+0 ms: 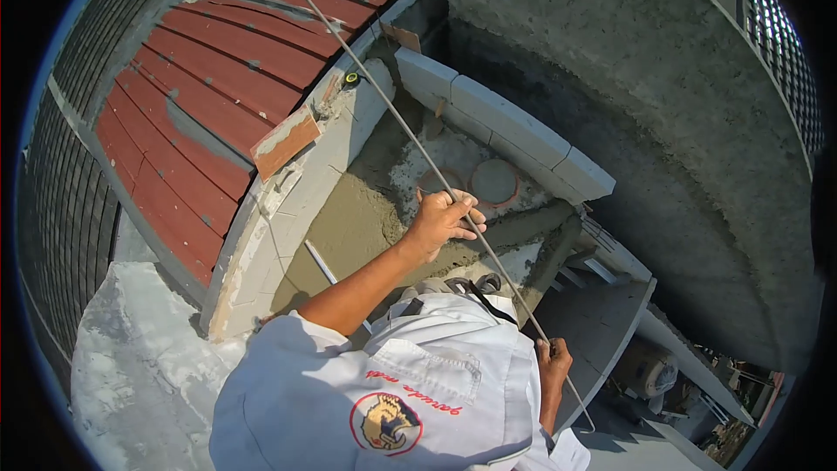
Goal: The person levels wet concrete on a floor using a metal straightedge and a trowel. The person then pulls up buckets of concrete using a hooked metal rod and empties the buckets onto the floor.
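A long, thin rebar [397, 111] with bent ends runs slantwise across the head view, from the red roof down past my right side. My left hand [440, 225] grips it near the middle, the thumb and fingers round the bar and some fingertips loosely curled. Lower down, my right hand [554, 365] is closed round the same bar near its lower hooked end. Beneath my left hand lies wet grey mortar [349, 214], with a round cover [494, 183] set in the floor beyond it.
A low wall of pale blocks [514, 122] borders the far side. On the left ledge [327, 166] lie a black-and-yellow tape measure [351, 79] and a wooden board [288, 144]. Red metal roofing [192, 122] slopes at left; a tall grey wall [645, 122] rises at right. The right side drops lower.
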### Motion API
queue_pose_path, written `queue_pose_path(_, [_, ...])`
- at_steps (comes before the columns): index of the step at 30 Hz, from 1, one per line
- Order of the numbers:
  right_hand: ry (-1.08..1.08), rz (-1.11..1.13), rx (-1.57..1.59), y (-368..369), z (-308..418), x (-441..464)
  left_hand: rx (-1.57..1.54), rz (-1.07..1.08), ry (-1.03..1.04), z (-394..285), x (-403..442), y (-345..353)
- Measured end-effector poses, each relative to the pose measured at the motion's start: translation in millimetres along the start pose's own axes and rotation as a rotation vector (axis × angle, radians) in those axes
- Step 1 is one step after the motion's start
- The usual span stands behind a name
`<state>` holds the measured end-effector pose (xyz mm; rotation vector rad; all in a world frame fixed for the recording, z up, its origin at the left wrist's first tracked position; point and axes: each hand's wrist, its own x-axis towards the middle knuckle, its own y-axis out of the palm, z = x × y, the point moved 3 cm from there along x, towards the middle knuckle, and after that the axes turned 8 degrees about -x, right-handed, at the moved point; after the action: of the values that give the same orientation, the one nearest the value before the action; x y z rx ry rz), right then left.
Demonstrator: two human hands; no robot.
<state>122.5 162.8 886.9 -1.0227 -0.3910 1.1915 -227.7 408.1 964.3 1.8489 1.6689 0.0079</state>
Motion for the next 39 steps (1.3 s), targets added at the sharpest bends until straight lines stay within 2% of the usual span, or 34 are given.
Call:
queue_pose_path(7, [-0.261,0.134,-0.183,-24.9,13.1,83.5,-0.174,-0.367,-0.003,37.0,-32.0,-43.9])
queue_pose_path(11, [-0.413,0.129,-0.233,-15.7,29.8,144.0,-0.32,-0.516,0.052,60.1,-49.8,-73.0])
queue_pose_path(14, [-0.583,0.136,-0.234,-2.0,70.2,182.5,-0.467,-0.538,0.121,76.5,-56.5,-107.6])
queue_pose_path(16, [-0.787,0.059,-0.289,9.8,106.0,200.1,-0.516,-0.591,0.18,75.1,-61.4,-129.1])
queue_pose_path(21, [-0.9,0.096,-0.406,70.6,191.7,233.0,-0.501,-0.745,0.317,87.2,-73.3,-202.9])
queue_pose_path(24, [-0.997,0.076,-0.396,127.2,233.4,250.8,-0.302,-0.911,0.19,105.6,-102.5,-216.2])
queue_pose_path(28, [-1.026,0.133,-0.405,195.4,288.1,284.6,0.037,-0.798,-0.133,197.0,-153.0,-220.9])
queue_pose_path(31, [-1.047,0.144,-0.384,244.3,319.9,316.7,0.325,-0.774,-0.271,310.3,-199.0,-211.0])
queue_pose_path(32, [-1.052,0.134,-0.409,259.6,328.6,328.1,0.309,-0.717,-0.417,295.5,-206.8,-182.6])
queue_pose_path(33, [-1.057,0.126,-0.438,274.5,334.6,339.2,0.443,-0.667,-0.443,336.2,-218.0,-179.1])
queue_pose_path(34, [-1.042,0.165,-0.452,288.8,342.5,350.1,0.512,-0.611,-0.553,339.8,-220.2,-161.1])
queue_pose_path(37, [-1.028,0.221,-0.464,341.0,351.9,382.8,0.391,-0.592,-0.631,401.8,-231.5,-128.0])
queue_pose_path(39, [-1.026,0.235,-0.469,377.3,348.1,407.5,0.457,-0.591,-0.579,435.8,-228.5,-110.5])
